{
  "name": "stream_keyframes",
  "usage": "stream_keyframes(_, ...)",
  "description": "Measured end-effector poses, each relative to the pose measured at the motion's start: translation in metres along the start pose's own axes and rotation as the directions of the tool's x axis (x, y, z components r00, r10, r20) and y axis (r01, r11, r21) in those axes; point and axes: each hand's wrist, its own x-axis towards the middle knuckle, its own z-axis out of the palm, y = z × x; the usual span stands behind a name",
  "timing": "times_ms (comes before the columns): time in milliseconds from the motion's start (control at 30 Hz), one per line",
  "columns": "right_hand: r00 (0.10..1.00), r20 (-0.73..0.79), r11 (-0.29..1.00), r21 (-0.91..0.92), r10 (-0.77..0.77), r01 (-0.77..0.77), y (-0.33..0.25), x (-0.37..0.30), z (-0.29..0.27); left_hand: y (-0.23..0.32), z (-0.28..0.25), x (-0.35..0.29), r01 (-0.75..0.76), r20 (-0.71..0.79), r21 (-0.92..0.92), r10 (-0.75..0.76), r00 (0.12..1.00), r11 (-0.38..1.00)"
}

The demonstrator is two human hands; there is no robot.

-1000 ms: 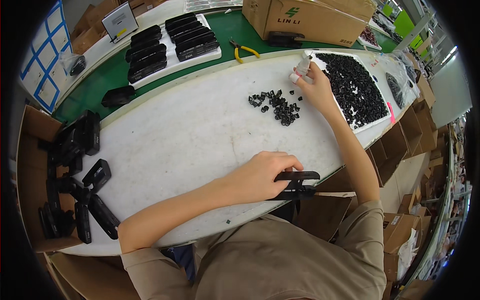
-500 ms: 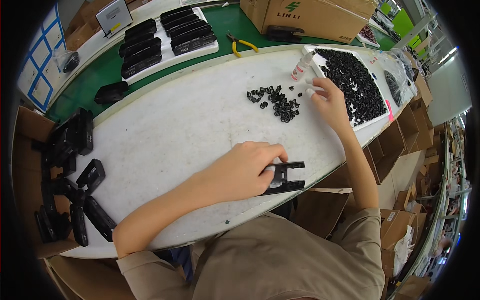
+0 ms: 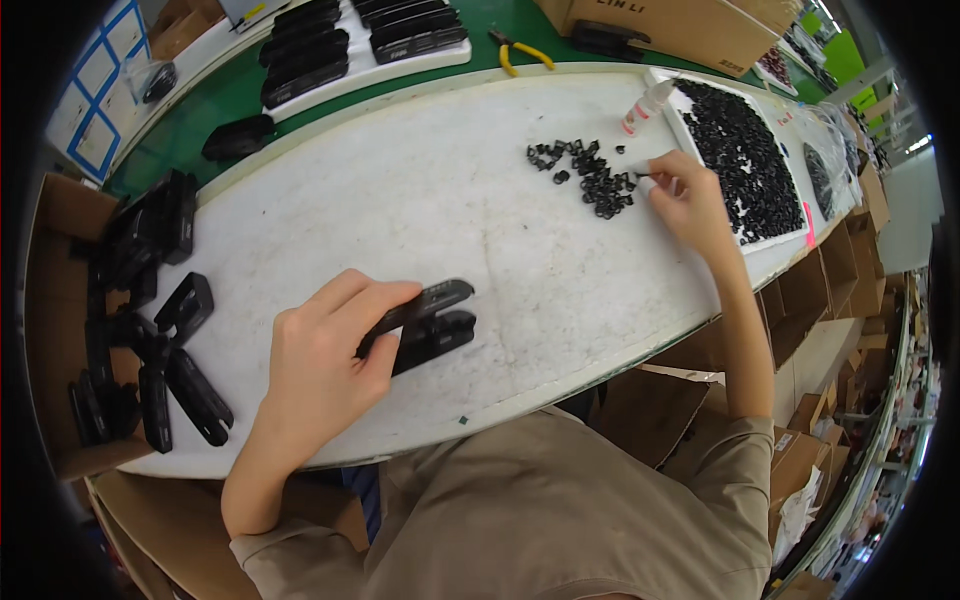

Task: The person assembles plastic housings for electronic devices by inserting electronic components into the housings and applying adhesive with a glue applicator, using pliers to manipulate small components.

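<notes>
Broadly, table (image 3: 350,220): a long white top, spread between the person's body at its near edge and a green surface (image 3: 172,150) beyond its far edge.
Large carton (image 3: 690,28): brown, on the green surface, past the far right part of the table.
Left carton (image 3: 60,290): open, at the left end of the table, holding a jumble of black housings.
Housing tray (image 3: 360,65): white, on the green surface beyond the far left part, bearing two columns of black housings.
Parts tray (image 3: 778,239): white, at the table's right end, covered with tiny black pieces.
Left hand (image 3: 335,330): over the table toward its near edge, grip clamped on a black housing, thumb below and fingers above.
Right hand (image 3: 692,200): between clip pile and parts tray, fingertips near together at a tiny dark piece; whether the grip pinches it, I cannot tell.
Held housing (image 3: 435,338): tilted, two prongs pointing right, away from the left hand.
Loose housings (image 3: 200,400): black, near the table's left end, beside the left carton.
Pliers (image 3: 530,50): yellow-handled, on the green surface near the far edge.
Bottle (image 3: 648,108): clear, pink-marked, beside the parts tray's left rim.
Clip pile (image 3: 605,190): small black clips, scattered toward the far right corner.
Lone clip (image 3: 620,149): between pile and bottle.
</notes>
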Motion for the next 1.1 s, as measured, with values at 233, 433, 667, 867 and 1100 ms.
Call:
stream_keyframes(233, 0.973, 0.147, 0.982, -0.082, 0.180, -0.169, -0.002, 0.022, -0.008, -0.013, 0.018, -0.006, -0.163, -0.180, 0.195, 0.198, 0.963, 0.967)
stream_keyframes(433, 0.997, 0.021, 0.996, -0.050, 0.074, -0.073, -0.018, -0.001, 0.002, -0.019, 0.020, -0.007, -0.155, -0.203, 0.166, 0.188, 0.961, 0.974)
stream_keyframes(667, 0.895, 0.185, 0.892, 0.293, -0.406, 0.344, -0.133, -0.052, 0.044, -0.020, 0.022, -0.008, -0.155, -0.184, 0.147, 0.181, 0.966, 0.977)
stream_keyframes(867, 0.805, 0.162, 0.816, 0.220, -0.571, 0.534, -0.137, -0.052, 0.071, -0.017, 0.027, -0.009, -0.182, -0.224, 0.163, 0.216, 0.951, 0.970)
stream_keyframes(1100, 0.778, 0.319, 0.837, 0.288, -0.542, 0.465, -0.138, -0.047, 0.061, -0.020, 0.029, -0.010, -0.158, -0.217, 0.162, 0.191, 0.957, 0.974)
